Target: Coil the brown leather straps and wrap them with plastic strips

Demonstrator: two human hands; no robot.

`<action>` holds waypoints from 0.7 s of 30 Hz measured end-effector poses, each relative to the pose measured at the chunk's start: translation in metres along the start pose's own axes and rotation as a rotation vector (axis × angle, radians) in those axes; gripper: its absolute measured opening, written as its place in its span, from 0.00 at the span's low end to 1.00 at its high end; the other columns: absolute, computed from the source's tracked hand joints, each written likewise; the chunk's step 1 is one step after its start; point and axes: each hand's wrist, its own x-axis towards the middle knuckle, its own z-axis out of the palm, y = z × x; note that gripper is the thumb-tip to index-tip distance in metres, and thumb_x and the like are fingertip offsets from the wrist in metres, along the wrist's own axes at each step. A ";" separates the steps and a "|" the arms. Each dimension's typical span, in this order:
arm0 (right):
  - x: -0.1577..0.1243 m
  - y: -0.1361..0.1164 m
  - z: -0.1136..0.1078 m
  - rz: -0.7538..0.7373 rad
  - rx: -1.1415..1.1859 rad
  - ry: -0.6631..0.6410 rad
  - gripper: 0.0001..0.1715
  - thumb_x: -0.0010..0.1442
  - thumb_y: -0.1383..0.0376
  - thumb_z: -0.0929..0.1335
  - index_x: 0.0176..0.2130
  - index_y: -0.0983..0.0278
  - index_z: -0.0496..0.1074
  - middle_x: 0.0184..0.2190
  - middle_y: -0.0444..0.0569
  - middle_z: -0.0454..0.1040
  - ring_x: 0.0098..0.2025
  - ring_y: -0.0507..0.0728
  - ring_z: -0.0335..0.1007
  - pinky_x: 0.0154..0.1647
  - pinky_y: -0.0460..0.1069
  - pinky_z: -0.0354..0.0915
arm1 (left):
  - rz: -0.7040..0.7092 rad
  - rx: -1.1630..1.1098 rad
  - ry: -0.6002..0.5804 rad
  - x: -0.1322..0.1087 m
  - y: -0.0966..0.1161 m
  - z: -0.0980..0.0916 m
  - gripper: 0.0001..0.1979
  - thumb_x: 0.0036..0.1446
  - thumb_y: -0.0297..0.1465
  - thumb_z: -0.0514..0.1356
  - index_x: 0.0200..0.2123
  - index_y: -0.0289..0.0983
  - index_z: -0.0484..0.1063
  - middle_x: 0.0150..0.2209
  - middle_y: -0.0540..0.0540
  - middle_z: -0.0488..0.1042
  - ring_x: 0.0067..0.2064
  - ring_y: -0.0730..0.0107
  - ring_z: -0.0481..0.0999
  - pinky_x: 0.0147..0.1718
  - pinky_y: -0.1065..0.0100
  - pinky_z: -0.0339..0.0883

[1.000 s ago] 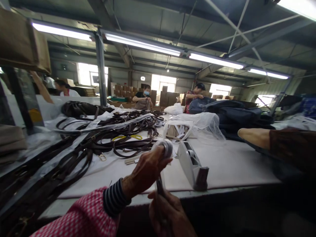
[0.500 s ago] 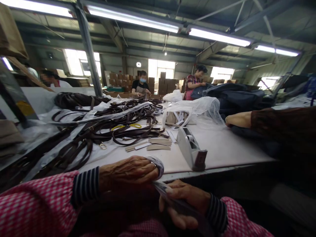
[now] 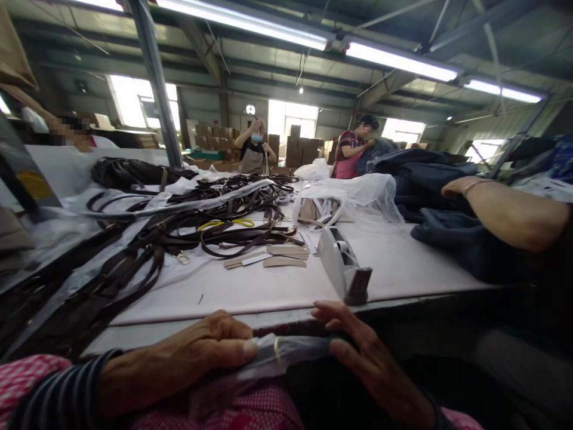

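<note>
My left hand is closed, thumb pressed down on a strip of clear, crumpled plastic film in front of the table edge. The film stretches rightward from it, with a thin pale band across its middle. At the film's other end is my right hand, its fingers stretched and its thumb apart from them. The thumb lies close to the film; whether it touches is unclear. On the table beyond stands a grey tape dispenser. Left of that lie several beige and white strips.
Dark brown leather straps with metal clasps cover the left of the table. A clear plastic bag holds beige pieces. Dark blue fabric is piled at the right, where another person's arm reaches in. Two people work behind the table.
My hands have drawn apart, and the film that was bunched between them now lies stretched out. My right hand has opened its fingers. The neighbour's arm has risen off the blue fabric.
</note>
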 end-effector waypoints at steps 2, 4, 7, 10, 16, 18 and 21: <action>-0.003 -0.006 0.040 -0.119 0.053 0.053 0.37 0.62 0.50 0.74 0.66 0.53 0.67 0.58 0.51 0.76 0.56 0.64 0.74 0.58 0.56 0.70 | -0.027 -0.128 -0.011 0.005 -0.006 0.014 0.20 0.62 0.46 0.64 0.28 0.36 0.79 0.23 0.49 0.73 0.23 0.71 0.66 0.22 0.72 0.58; -0.001 -0.010 0.078 -0.189 0.076 0.214 0.26 0.68 0.53 0.69 0.63 0.53 0.70 0.55 0.52 0.78 0.54 0.64 0.75 0.57 0.55 0.71 | -0.012 -0.238 -0.025 0.013 -0.013 0.025 0.27 0.67 0.49 0.56 0.27 0.33 0.78 0.21 0.47 0.72 0.21 0.72 0.64 0.21 0.72 0.57; 0.009 -0.012 0.113 -0.127 0.161 0.369 0.23 0.72 0.50 0.63 0.60 0.53 0.73 0.51 0.54 0.79 0.54 0.66 0.75 0.54 0.56 0.72 | 0.036 -0.437 0.040 0.022 -0.014 0.036 0.29 0.70 0.48 0.53 0.27 0.32 0.78 0.20 0.47 0.70 0.21 0.75 0.64 0.22 0.73 0.60; 0.027 -0.017 0.124 -0.027 0.312 0.384 0.26 0.66 0.43 0.67 0.54 0.53 0.76 0.48 0.53 0.78 0.53 0.66 0.73 0.49 0.55 0.74 | 0.138 -0.529 0.129 0.024 0.003 0.038 0.23 0.69 0.42 0.56 0.28 0.32 0.77 0.22 0.48 0.71 0.22 0.75 0.67 0.25 0.75 0.66; 0.073 -0.038 0.144 0.050 0.571 0.278 0.30 0.69 0.40 0.63 0.45 0.63 0.74 0.23 0.43 0.69 0.20 0.51 0.60 0.20 0.46 0.61 | 0.378 -0.516 0.364 0.037 0.054 0.015 0.15 0.65 0.38 0.63 0.34 0.31 0.78 0.27 0.46 0.77 0.22 0.76 0.69 0.23 0.76 0.69; 0.081 -0.042 0.150 0.078 0.723 0.171 0.31 0.67 0.40 0.65 0.44 0.64 0.73 0.20 0.39 0.66 0.17 0.48 0.54 0.16 0.44 0.54 | 0.468 -0.509 0.427 0.051 0.057 0.004 0.15 0.63 0.39 0.66 0.37 0.30 0.78 0.30 0.44 0.79 0.24 0.76 0.71 0.25 0.76 0.69; 0.085 -0.043 0.148 0.101 0.871 -0.006 0.30 0.68 0.41 0.65 0.45 0.66 0.72 0.15 0.36 0.63 0.13 0.46 0.49 0.13 0.42 0.48 | 0.533 -0.345 0.423 0.074 0.045 -0.010 0.18 0.61 0.41 0.67 0.41 0.31 0.76 0.35 0.42 0.79 0.32 0.70 0.77 0.34 0.71 0.73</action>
